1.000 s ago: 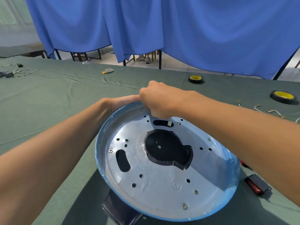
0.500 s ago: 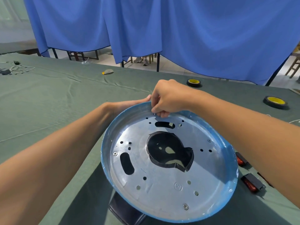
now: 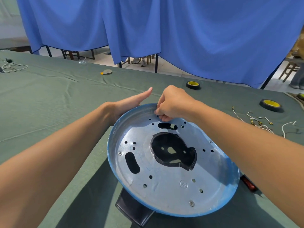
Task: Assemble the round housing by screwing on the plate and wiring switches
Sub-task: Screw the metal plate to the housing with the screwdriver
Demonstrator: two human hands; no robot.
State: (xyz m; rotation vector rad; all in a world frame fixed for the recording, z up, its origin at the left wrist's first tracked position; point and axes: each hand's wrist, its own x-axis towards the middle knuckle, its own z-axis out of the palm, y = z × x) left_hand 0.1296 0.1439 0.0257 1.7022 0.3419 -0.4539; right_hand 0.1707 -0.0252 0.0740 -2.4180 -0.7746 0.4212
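Observation:
The round blue housing [image 3: 230, 191] sits tilted in front of me, its silver plate [image 3: 164, 183] facing up with several holes, a few screws and a black centre opening. My right hand [image 3: 174, 102] is at the plate's far edge, fingertips pinching a small dark screw [image 3: 156, 115] against the plate. My left hand [image 3: 130, 102] lies flat against the housing's far left rim, thumb straight and pointing away; its fingers are hidden behind the rim. A black handle [image 3: 134, 209] sticks out under the near rim.
On the green cloth table [image 3: 49, 104]: two black-and-yellow tape rolls [image 3: 192, 84] [image 3: 270, 104], loose white wires with brass terminals [image 3: 256, 122] at right, a red rocker switch [image 3: 248, 185] by my right forearm, a wire bundle [image 3: 11, 66] at far left. Blue curtains hang behind.
My left thumb has lifted off the rim and now points straight out. My right hand stays at the far edge, working the small screw. The view has shifted slightly.

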